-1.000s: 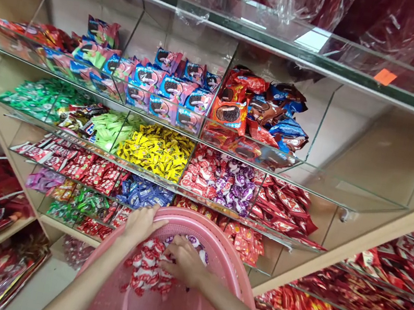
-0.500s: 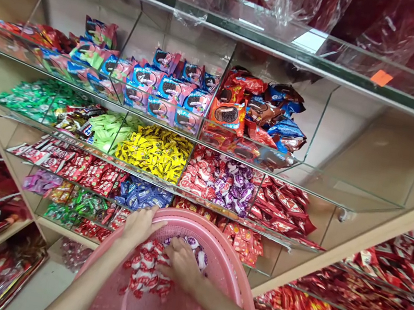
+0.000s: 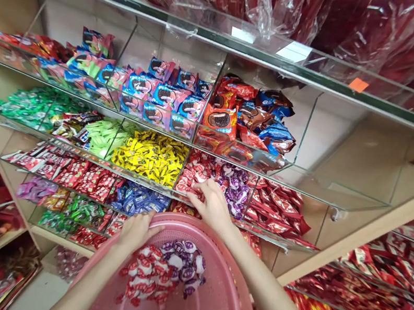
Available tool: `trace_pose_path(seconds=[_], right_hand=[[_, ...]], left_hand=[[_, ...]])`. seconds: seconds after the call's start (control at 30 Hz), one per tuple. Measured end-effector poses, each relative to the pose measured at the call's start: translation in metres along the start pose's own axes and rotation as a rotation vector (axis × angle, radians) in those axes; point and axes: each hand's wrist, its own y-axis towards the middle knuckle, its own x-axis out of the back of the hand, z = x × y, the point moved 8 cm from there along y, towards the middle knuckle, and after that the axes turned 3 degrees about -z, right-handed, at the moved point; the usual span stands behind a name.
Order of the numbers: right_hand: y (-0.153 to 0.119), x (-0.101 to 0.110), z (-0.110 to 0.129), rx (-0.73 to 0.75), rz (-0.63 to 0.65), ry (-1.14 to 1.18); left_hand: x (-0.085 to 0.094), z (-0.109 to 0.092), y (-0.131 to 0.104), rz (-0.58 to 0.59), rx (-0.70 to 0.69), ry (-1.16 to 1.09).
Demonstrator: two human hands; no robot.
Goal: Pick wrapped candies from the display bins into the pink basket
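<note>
Big glass shelf [image 3: 346, 197] beyond pink basket [image 3: 221, 305]. Left hand [image 3: 136, 230] holds basket's far rim, fingers closed on it. Right hand [image 3: 214, 206] above far rim, fingers half open, tips by red shelf candies [image 3: 194, 166]; cannot tell if touching. Inside basket, below both hands: red-and-white candies [image 3: 149, 275], purple-and-white candies [image 3: 186, 265]. Tiny wrapper words too blurry to read.

left hand [image 3: 137, 234] — bare | right hand [image 3: 214, 208] — bare | 2 forearms [image 3: 267, 292]: bare, slender, tapering toward wrists
</note>
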Motion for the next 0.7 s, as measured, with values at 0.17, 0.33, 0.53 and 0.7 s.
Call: trace_pose_path(seconds=[0.17, 0.33, 0.53, 0.7], right_hand=[[0.019, -0.013, -0.009, -0.071, 0.028, -0.043], [0.030, -0.015, -0.006, -0.179, 0.065, -0.201], [0.036, -0.020, -0.004, -0.215, 0.143, -0.267], [0.035, -0.023, -0.004, -0.221, 0.129, -0.256]], left_hand=[[0.000, 0.001, 0.000, 0.000, 0.006, 0.016], [0.001, 0.000, 0.000, 0.002, -0.001, 0.013], [0.002, -0.002, 0.000, 0.017, 0.002, -0.013], [0.003, -0.002, 0.000, 0.010, -0.007, -0.002]])
